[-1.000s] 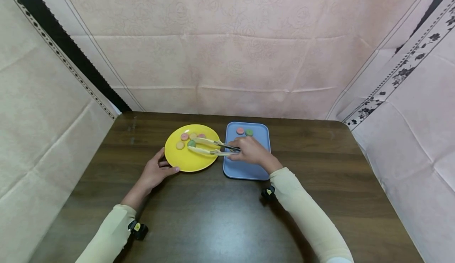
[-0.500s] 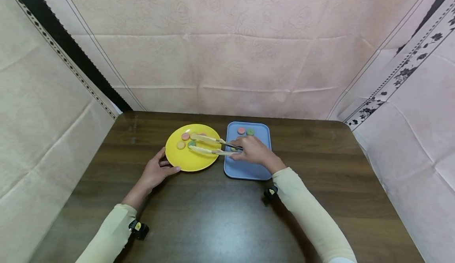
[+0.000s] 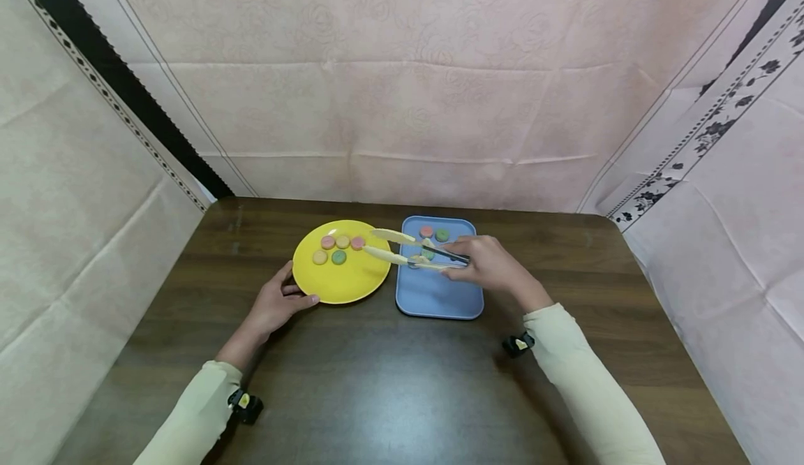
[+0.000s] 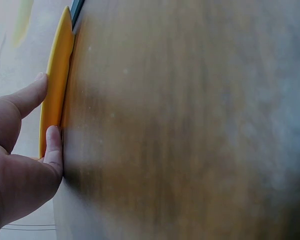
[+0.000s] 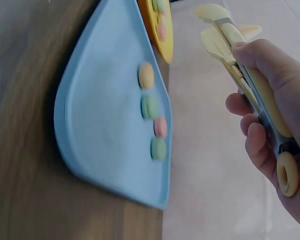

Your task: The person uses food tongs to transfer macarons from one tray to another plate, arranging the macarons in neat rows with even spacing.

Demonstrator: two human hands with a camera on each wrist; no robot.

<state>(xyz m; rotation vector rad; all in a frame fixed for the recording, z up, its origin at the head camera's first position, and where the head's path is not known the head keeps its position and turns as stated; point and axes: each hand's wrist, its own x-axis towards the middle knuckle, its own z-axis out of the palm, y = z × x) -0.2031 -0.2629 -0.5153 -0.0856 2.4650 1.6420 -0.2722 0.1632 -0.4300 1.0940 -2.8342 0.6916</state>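
Observation:
In the head view my left hand [image 3: 274, 302] rests against the near left rim of a round yellow plate [image 3: 333, 287], fingers and thumb spread along it. The left wrist view shows a fingertip and the thumb touching the plate's edge [image 4: 55, 95]. Several pink, green and pale yellow macarons [image 3: 338, 257] lie toward the plate's far side. My right hand [image 3: 493, 266] grips cream-coloured tongs [image 5: 262, 92] above the blue tray [image 3: 437, 301]. Their tips stand apart near the plate's right rim, with nothing between them. Pink, green and yellow macarons [image 5: 149, 106] lie on the tray.
Plate and tray stand side by side on a dark wooden table [image 3: 377, 381], near its back edge. Pale patterned cloth [image 3: 402, 102] hangs behind and at both sides. Each wrist wears a small black camera [image 3: 246, 407].
My right hand has drawn the tongs rightward and back, off the green macaron on the plate and over the tray. My left hand stays at the plate's rim.

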